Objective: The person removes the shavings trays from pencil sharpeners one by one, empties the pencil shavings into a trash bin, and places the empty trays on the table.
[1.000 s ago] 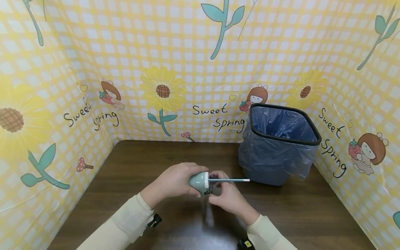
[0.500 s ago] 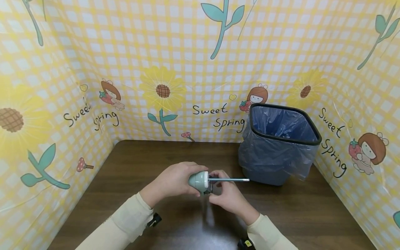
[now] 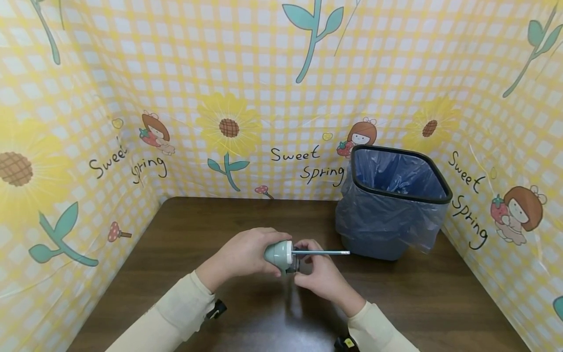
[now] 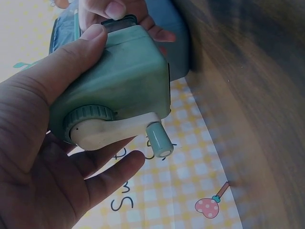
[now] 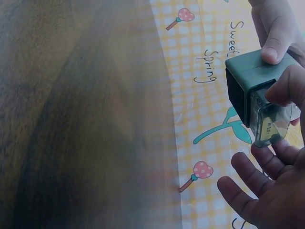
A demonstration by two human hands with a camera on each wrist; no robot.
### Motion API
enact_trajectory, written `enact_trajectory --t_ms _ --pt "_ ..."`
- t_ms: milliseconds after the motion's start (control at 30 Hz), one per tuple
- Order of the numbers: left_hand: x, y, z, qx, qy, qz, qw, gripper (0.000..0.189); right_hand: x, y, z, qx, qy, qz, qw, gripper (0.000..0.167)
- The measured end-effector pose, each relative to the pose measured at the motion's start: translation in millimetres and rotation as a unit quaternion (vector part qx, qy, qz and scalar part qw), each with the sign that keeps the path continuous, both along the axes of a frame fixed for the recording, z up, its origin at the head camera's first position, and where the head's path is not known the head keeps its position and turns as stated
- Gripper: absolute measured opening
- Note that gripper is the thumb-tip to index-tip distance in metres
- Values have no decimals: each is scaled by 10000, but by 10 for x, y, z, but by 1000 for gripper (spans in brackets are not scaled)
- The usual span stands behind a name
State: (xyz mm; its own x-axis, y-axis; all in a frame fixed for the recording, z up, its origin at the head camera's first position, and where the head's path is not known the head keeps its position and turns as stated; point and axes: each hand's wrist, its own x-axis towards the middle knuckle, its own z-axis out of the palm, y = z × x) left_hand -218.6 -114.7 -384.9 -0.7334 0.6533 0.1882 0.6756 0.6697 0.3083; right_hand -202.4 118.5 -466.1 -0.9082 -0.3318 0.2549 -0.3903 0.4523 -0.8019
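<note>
A green hand-crank pencil sharpener (image 3: pixel 276 255) is held tilted on its side above the table by my left hand (image 3: pixel 244 256), thumb on one face. The left wrist view shows its pale crank (image 4: pixel 114 131) with a green knob. From its white front a blue pencil (image 3: pixel 325 253) sticks out to the right. My right hand (image 3: pixel 323 278) pinches the clear shavings drawer (image 5: pixel 274 124), which stands partly out of the sharpener's body. Dark bits show inside the drawer. In the right wrist view the other right fingers spread below it.
A dark blue trash bin (image 3: pixel 374 247) with a clear liner and black rim stands at the back right of the brown wooden table (image 3: pixel 211 215). Yellow checked cloth (image 3: pixel 281 112) with printed flowers walls off the back and both sides.
</note>
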Motion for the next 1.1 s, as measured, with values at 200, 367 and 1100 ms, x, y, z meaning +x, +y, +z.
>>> enact_trajectory --t_ms 200,367,1100 --pt "-6 2 5 3 2 -11 10000 80 -4 2 -1 -31 -15 -10 10000 61" --pt "-9 -4 4 16 -21 12 10000 80 -7 10 -8 -62 11 -51 10000 60" --pt "-25 -12 -11 39 -39 -20 10000 81 -2 33 0 -7 43 -168 9998 59"
